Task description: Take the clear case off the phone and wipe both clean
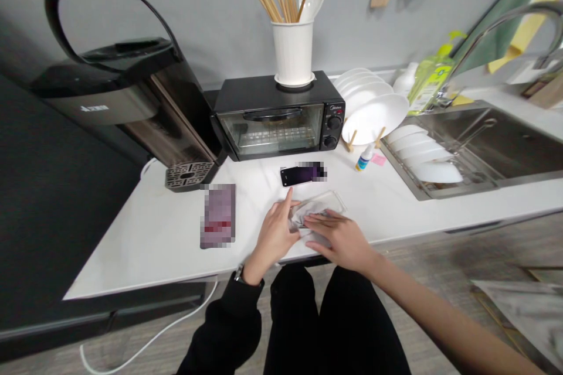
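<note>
So the person's got both hands down on a clear phone case [320, 206] near the front edge of the white desk [153, 240], with a grey cloth [303, 218] bunched on it. Left hand [276, 235] rests flat with fingers spread, index pointing at 12 o'clock, not clamped on anything. Right hand [341, 238] lies flat too, pressing the cloth onto the case.

Risk-wise: the case sits close to the desk's edge, so a hard wipe toward 6 o'clock could probably push it off into the lap. A black phone [294, 175] lies just past the case at 12 o'clock, and a sideways shove might knock it.

Around: toaster oven [275, 117] further back, a small glue bottle [365, 158] at 2 o'clock, plates in a rack [373, 108], water dispenser [132, 99] at 10 o'clock.
</note>
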